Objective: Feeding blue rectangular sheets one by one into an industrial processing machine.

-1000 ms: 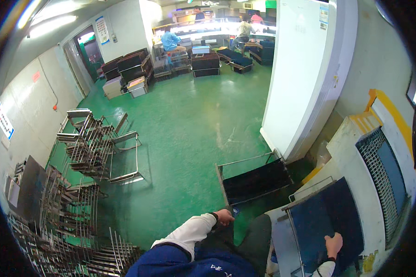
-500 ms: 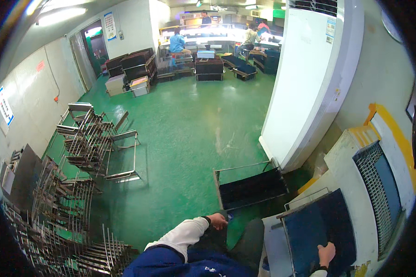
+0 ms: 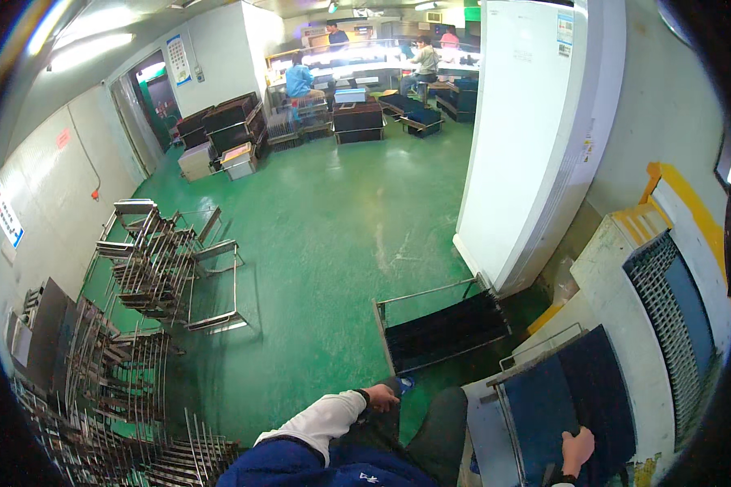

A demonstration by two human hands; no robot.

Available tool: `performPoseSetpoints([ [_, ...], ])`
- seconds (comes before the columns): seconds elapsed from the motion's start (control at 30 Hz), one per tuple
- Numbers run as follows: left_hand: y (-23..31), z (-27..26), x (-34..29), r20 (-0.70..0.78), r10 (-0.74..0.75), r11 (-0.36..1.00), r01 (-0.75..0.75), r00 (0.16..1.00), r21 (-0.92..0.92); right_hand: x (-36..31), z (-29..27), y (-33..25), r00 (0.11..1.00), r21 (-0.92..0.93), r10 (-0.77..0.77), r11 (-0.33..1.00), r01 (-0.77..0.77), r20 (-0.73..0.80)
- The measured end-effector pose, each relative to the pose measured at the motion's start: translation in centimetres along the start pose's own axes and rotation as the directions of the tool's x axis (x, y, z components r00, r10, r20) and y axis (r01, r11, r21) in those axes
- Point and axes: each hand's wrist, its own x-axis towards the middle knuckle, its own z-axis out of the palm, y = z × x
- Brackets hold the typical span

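The right hand (image 3: 577, 450), fingers partly curled, is at the dark blue panels (image 3: 536, 398), which spread left, right and far of it; whether it grips one, I cannot tell. Leftward, the loosely bent left hand (image 3: 382, 397) is by the left leg (image 3: 380, 428), its hold unclear. Beyond stands a black-filled rack (image 3: 445, 331).

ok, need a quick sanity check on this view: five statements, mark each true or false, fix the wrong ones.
1. The right hand is at the dark blue stack. True.
2. Both hands are there. False: the left hand is by the person's left leg.
3. A tall white cabinet stands on the right side of the view. True.
4. Everything underfoot is grey. False: the floor is green.
5. A person in a blue top is at the far end of the room. True.
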Motion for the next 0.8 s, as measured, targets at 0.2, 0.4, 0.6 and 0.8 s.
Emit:
performPoseSetpoints([
  [0.2, 0.4, 0.1, -0.4, 0.017, -0.01, 0.999, 0.011, 1.0, -0.035, 0.4, 1.2, 1.2, 0.998, 0.028, -0.035, 0.999, 0.037, -0.058],
  [0.4, 0.9, 0.0, -1.2, 0.054, -0.033, 0.999, 0.035, 0.998, -0.039, -0.3, -0.4, -0.4, 0.999, 0.05, 0.041, 0.998, -0.041, 0.0],
  [0.6, 0.7, -0.3, -0.8, 0.062, -0.013, 0.999, 0.015, 0.998, -0.041, 0.3, 1.0, 0.7, 0.997, 0.037, -0.036, 0.999, 0.038, -0.066],
  [0.8, 1.1, -0.1, -1.1, 0.013, -0.014, 1.0, 0.014, 1.0, 0.012, 0.4, 1.1, 0.6, 0.996, 0.033, -0.036, 0.999, 0.039, -0.083],
])
